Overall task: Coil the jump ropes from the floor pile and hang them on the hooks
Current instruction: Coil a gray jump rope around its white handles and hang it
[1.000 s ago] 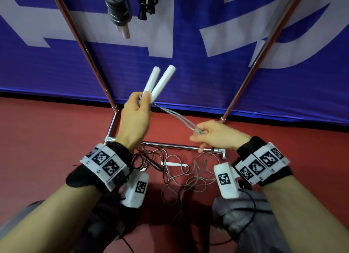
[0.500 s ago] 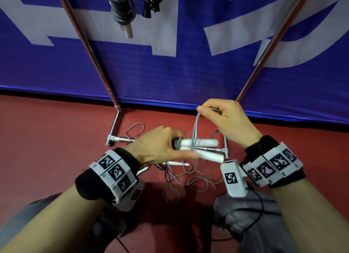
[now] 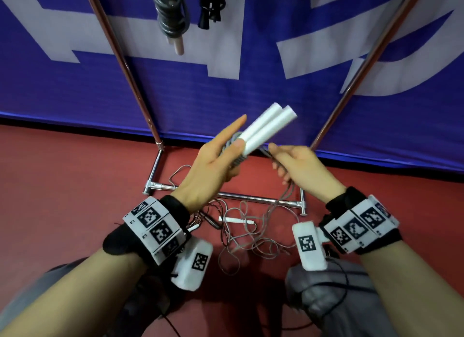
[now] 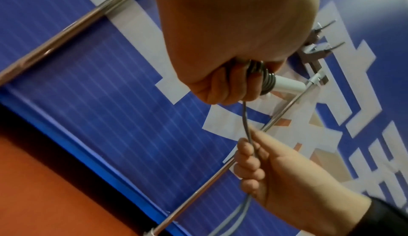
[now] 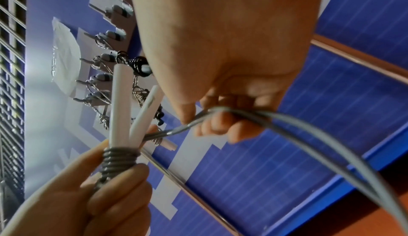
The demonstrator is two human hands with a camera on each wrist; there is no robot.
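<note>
Left hand (image 3: pixel 213 160) grips the white handles (image 3: pixel 266 128); right hand (image 3: pixel 301 165) pinches the grey cord (image 5: pixel 253 115) (keep each wrap taut, stacked beside the last).

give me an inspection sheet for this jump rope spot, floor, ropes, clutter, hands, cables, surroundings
Surface: red floor, rack base bar resting on it.
Job's things: white handles paired, grey rope coiled round their base; two coiled ropes already hung.
Clutter: loose rope pile on the floor with a white handle in it.
Grippers: left hand holds the handles; right hand pinches the rope's free strands.
Cables: wrist camera lead.
Surroundings: blue banner, slanted rack poles.
</note>
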